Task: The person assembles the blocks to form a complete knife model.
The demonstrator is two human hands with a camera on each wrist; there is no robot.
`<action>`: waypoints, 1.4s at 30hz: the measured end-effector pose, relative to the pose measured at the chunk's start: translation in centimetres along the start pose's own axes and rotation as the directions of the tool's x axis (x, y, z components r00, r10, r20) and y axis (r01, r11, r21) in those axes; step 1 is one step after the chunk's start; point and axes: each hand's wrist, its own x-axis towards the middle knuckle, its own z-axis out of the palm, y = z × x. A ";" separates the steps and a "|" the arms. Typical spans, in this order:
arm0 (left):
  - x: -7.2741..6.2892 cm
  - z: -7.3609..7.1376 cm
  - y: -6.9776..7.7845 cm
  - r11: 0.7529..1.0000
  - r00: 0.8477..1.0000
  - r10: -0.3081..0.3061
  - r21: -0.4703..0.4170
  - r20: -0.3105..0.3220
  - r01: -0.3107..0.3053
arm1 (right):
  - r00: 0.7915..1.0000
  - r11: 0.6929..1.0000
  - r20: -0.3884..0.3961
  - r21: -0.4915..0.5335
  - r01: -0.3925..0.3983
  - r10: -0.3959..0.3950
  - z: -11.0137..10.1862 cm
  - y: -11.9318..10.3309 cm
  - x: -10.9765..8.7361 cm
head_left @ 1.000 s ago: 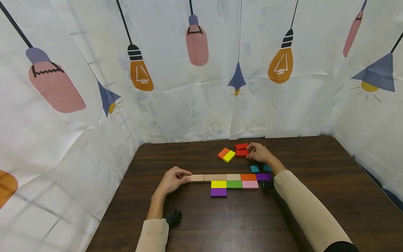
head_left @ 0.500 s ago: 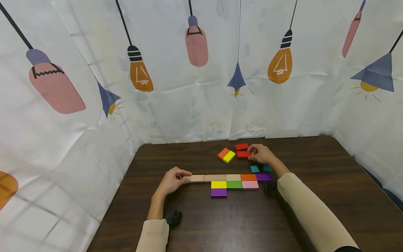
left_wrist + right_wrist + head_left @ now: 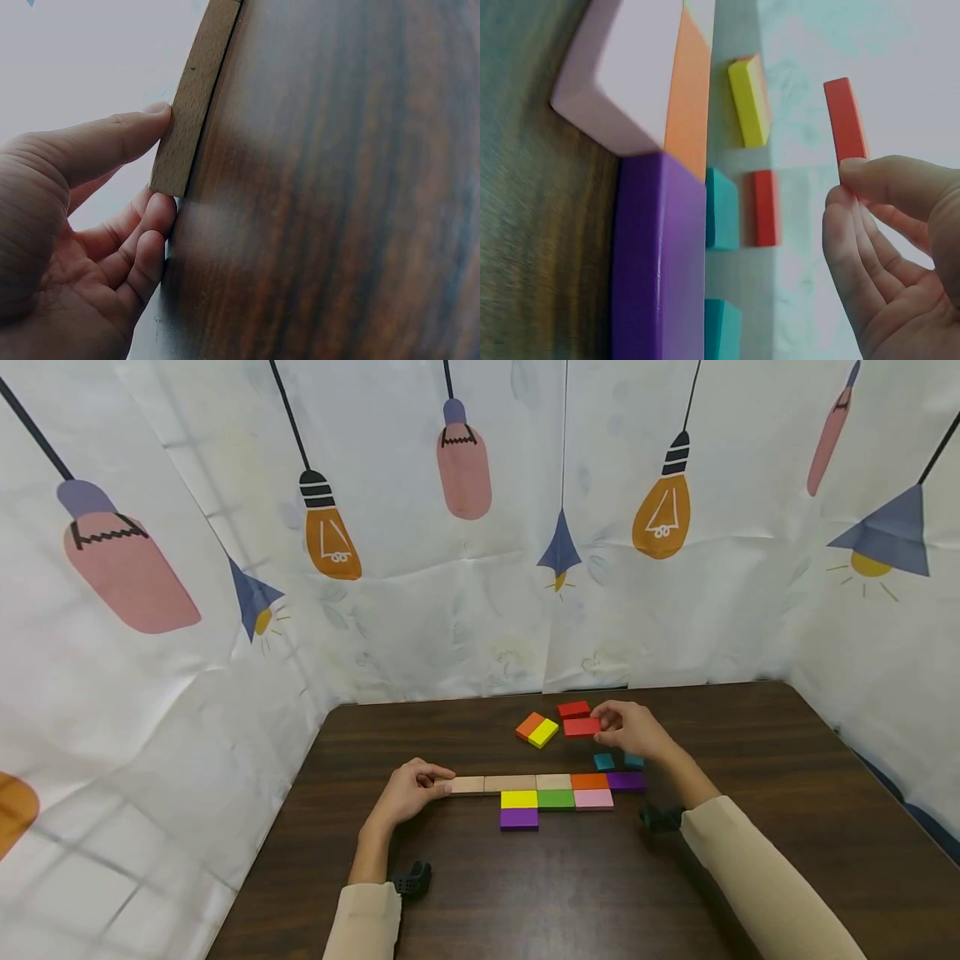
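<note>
Fifteen blocks at the dark table [image 3: 585,893]. Two red: right hand [image 3: 632,728] pinches the end of one red block [image 3: 581,727], thumb against fingers, lifted; the other red block [image 3: 573,709] lies just beyond. Left hand [image 3: 410,789], fingers part-curled, holds the end of a plain block [image 3: 468,785], first of three. Row continues: one orange block [image 3: 588,782], one purple block [image 3: 628,782]. Nearer: one yellow block [image 3: 518,799], one green block [image 3: 556,800], one pink block [image 3: 593,798]; second purple block [image 3: 519,818] against yellow. Beyond the row: two teal blocks [image 3: 603,762], touching orange-yellow pair [image 3: 543,732].
</note>
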 end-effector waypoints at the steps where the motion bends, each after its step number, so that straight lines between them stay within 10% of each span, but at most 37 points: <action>1: 0.0 0.0 0.0 1.000 1.000 -0.002 0.001 -0.001 0.002 | 1.000 1.000 -0.003 -0.008 0.004 -0.004 0.0 -0.2 -0.4; 23: 0.1 0.1 -0.1 1.000 1.000 -0.008 -0.004 0.000 0.008 | 0.997 0.998 0.031 0.015 0.066 -0.067 3.0 -1.9 -8.1; 42: 0.2 0.1 -0.3 1.000 1.000 -0.001 0.002 0.005 0.001 | 0.977 0.997 0.196 0.012 0.080 -0.081 5.9 -2.5 -9.5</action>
